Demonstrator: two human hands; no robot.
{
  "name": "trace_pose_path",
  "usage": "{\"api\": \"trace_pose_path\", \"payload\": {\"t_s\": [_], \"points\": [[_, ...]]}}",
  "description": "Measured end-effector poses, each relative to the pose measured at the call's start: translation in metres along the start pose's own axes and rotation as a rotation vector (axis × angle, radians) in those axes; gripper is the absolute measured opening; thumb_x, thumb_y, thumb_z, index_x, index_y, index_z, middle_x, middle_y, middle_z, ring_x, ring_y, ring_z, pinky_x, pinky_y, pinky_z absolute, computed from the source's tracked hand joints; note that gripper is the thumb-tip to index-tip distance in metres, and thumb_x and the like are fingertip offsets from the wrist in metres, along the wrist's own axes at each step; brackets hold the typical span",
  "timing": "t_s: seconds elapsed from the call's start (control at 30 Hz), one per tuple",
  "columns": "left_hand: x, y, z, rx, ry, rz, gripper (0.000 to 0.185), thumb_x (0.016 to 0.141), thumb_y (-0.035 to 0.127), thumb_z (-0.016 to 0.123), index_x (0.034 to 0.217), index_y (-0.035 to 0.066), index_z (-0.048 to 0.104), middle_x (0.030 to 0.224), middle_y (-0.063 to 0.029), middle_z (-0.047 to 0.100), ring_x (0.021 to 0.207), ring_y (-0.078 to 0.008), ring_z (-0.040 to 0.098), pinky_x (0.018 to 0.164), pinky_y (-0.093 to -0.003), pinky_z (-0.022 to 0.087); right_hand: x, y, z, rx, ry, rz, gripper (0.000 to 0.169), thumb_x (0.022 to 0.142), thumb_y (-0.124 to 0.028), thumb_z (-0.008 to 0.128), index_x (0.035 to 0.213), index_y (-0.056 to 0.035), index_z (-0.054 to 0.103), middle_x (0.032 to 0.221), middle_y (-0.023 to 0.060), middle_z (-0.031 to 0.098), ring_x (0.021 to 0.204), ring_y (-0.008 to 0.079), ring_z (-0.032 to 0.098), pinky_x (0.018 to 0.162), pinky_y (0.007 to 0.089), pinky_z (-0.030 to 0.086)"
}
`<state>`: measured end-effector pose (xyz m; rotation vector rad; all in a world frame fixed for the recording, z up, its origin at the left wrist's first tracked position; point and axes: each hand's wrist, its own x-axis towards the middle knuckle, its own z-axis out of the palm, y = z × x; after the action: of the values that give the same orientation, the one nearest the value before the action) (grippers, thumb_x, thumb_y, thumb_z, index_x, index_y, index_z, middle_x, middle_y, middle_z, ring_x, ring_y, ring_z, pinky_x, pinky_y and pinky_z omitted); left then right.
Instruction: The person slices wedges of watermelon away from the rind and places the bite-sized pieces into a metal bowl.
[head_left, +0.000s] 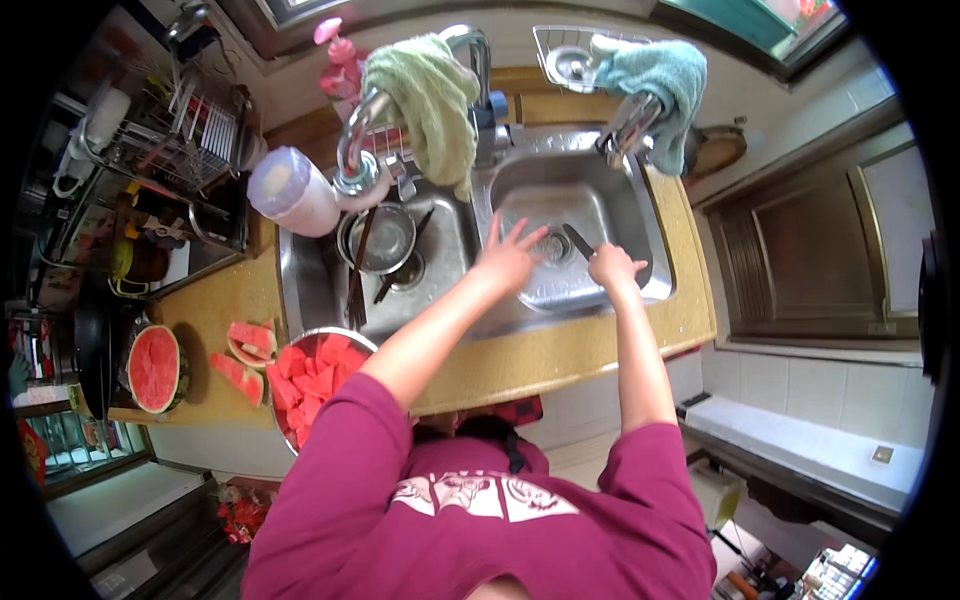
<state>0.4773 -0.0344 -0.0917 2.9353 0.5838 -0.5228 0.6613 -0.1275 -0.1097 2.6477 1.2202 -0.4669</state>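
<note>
Over the right basin of the steel sink (600, 187), my right hand (613, 266) grips a knife (577, 241) whose dark blade points up and to the left. My left hand (510, 259) is spread above the same basin, near the divider, and holds nothing. Between the two hands shows the drain strainer (555, 246). At my left, a metal bowl (352, 334) full of cut red watermelon chunks (311, 379) stands on the counter, partly hidden by my left arm. Further left lie watermelon wedges (244, 360) and a halved watermelon (156, 369).
In the left basin sit a metal pot (382, 238) and chopsticks (360, 270). A green towel (424, 105) drapes the left faucet and a blue towel (660, 82) hangs at the right one. A lidded plastic container (292, 191) and a pink pump bottle (341, 67) stand behind.
</note>
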Motion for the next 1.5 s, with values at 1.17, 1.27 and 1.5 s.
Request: {"api": "trace_pose_path", "payload": {"t_s": [1.17,1.27,1.5], "points": [[-0.414,-0.209,-0.070,0.020,0.794,-0.098,0.018,0.076,0.026,0.059,0.067,0.010,0.059,0.060,-0.0064,0.060,0.061,-0.0255,0.061,0.061,-0.0397,0.049,-0.329,-0.367,-0.190,0.562,0.204,-0.996,0.028,0.070,-0.009,0.067,0.091,0.0004,0.052,0.085,0.0148,0.061,0.077,0.0279,0.062,0.067,0.0353,0.047],[-0.428,-0.231,-0.081,-0.072,0.999,-0.089,0.015,0.077,0.023,0.060,0.073,0.009,0.061,0.066,-0.0090,0.061,0.065,-0.0273,0.062,0.056,-0.0385,0.049,-0.322,-0.374,-0.205,1.140,-0.033,-1.126,0.026,0.077,-0.006,0.065,0.100,-0.0006,0.053,0.088,0.0052,0.060,0.080,0.0124,0.061,0.066,0.0237,0.049],[-0.464,-0.259,-0.115,-0.343,1.147,-0.269,0.025,0.077,0.023,0.062,0.096,0.006,0.061,0.084,-0.0146,0.063,0.077,-0.0313,0.061,0.067,-0.0390,0.049,-0.310,-0.474,-0.215,1.467,0.418,-1.199,0.013,0.083,-0.011,0.062,0.090,-0.0011,0.057,0.074,0.0027,0.060,0.063,0.0071,0.057,0.057,0.0200,0.046]]}}
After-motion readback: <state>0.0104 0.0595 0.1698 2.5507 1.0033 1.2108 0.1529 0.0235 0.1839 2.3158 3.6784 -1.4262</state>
